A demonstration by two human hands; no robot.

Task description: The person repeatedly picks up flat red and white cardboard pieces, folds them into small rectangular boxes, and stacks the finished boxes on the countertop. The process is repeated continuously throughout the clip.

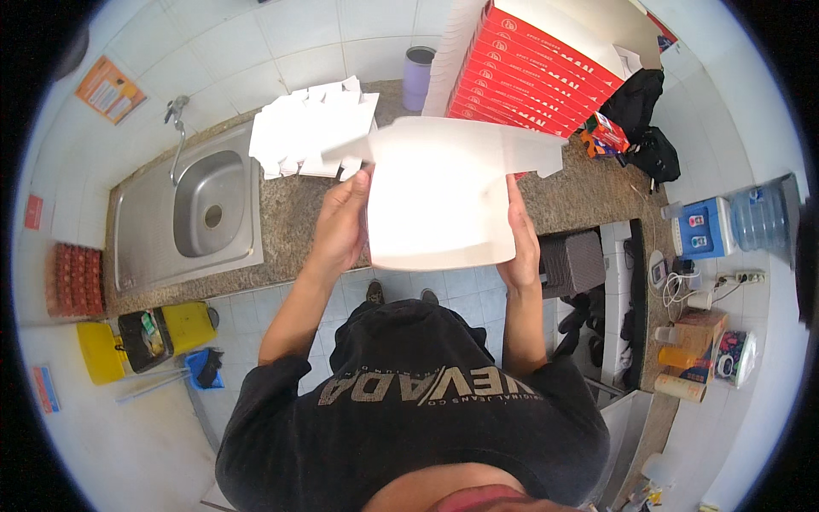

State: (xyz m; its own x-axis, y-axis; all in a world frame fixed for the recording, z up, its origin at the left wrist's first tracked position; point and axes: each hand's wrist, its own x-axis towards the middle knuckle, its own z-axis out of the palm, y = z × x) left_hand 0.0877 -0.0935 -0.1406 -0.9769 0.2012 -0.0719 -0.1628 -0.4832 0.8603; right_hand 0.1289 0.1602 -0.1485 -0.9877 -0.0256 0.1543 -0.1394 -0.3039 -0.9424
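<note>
Between my two hands, above the counter's front edge, is a white cardboard box (439,196) with its pale inside facing up and side flaps sticking out at its far corners. My left hand (343,220) grips its left wall, thumb near the top edge. On the opposite wall, my right hand (522,243) presses with its fingers stretched along the side; part of that hand is hidden behind the cardboard. Beyond the left hand lies a pile of flat white cardboard pieces (311,128). Red boxes (529,81) stand in a tall stack at the back right.
A steel sink (212,209) is set into the granite counter (286,213) at left. Behind the white pile stands a purple tumbler (417,81). Black bags (644,124) rest right of the stack. A yellow bin (183,328) and dark crate (573,263) sit lower down.
</note>
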